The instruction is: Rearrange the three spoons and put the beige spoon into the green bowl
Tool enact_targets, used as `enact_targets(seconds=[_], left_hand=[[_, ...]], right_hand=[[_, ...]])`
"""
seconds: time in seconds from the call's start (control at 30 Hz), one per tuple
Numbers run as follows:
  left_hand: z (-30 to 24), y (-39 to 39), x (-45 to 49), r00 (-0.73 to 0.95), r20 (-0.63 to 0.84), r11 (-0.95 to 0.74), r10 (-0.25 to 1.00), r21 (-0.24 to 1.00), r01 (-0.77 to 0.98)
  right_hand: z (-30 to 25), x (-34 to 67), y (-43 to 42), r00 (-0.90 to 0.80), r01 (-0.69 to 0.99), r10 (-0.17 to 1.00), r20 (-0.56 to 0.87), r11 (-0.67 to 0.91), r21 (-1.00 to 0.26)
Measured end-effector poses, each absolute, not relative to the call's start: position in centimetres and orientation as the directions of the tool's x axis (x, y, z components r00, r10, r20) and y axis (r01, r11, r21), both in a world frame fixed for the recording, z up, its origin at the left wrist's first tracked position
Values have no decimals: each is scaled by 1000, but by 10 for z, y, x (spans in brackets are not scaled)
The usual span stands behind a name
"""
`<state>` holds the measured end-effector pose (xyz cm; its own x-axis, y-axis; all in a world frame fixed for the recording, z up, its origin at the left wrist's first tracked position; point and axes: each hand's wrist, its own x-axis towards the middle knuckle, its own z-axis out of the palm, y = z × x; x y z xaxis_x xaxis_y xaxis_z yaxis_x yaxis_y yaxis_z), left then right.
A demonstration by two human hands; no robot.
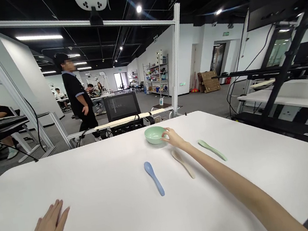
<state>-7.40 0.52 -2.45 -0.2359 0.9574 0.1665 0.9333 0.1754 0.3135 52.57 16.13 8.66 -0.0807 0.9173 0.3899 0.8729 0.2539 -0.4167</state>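
Note:
At the far side of the white table (pixel 103 206), my right hand (pixel 173 137) pinches the right rim of a green bowl (pixel 154 136), thumb against its outer side and fingers over the edge. The inside that shows holds nothing. Nearer to me lie three spoons: a blue spoon (pixel 154 178) in the middle, a beige spoon (pixel 183 163) beside my right forearm, and a green spoon (pixel 212 150) to the right of that arm. My left hand (pixel 49 225) rests flat on the table at the lower left, fingers stretched out, touching none of these things.
A metal frame (pixel 176 58) rises behind the table's far edge, with a black chair (pixel 122 107) beyond it. A person (pixel 77 97) in dark clothes walks at the left behind the frame. A black stand (pixel 275 64) is at the right.

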Motion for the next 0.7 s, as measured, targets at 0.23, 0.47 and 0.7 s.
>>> enact_targets(seconds=[0.23, 0.47, 0.7], left_hand=[[-26, 4, -73, -241, 172, 176, 955, 322, 930], [-19, 1, -66, -238, 151, 181, 960, 317, 931], [-21, 3, -72, -213, 130, 170, 968, 279, 945]], right_hand=[[74, 540, 158, -50, 813, 897, 438, 291, -504], [73, 543, 153, 1, 827, 898, 439, 246, -506], [75, 539, 154, 22, 847, 905, 425, 208, -488]])
